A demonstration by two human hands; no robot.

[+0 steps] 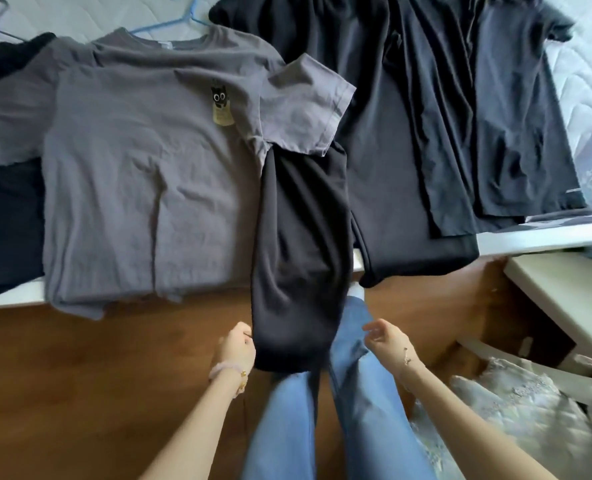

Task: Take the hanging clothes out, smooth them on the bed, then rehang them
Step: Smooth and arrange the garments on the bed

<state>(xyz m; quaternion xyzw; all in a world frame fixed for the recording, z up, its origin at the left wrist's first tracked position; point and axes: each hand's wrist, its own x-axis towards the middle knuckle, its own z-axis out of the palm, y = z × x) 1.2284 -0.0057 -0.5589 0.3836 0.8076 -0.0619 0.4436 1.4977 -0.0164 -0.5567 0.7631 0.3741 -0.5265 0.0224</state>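
At near edge of white quilted mattress: smoothing step in hand, judging by layout. Narrow black soft-knit garment draped off bed surface and down over edge. Upper end tucked under sleeve of flat grey short-sleeved T-shirt with small cartoon patch. Lower hem hanging above brown wooden floor, in front of blue jeans legs.

Left hand gripping left side of that hem, fingers curled round fabric. Right hand near hem's right side but apart from cloth, fingers loosely bent, holding nothing.

Next move, probably: right hand onto other hem corner, then spread and lay flat. Little bare mattress between grey T-shirt and pile of black and dark grey shirts, so likely overlap or some shifting needed. Rehanging not yet begun for this piece.

Hard to make out:
- Garment type unclear: bunched lengthwise, no neckline or sleeves showing, top end hidden.
- Thin pale blue hanger at grey T-shirt's collar, possibly inside neck, cut off by top edge.
- Number of shirts in dark pile not countable.
- Another black piece at far left cut off by frame edge.
- No wardrobe or rail in view.
- Right fingertips blurred; cannot tell if touching jeans.
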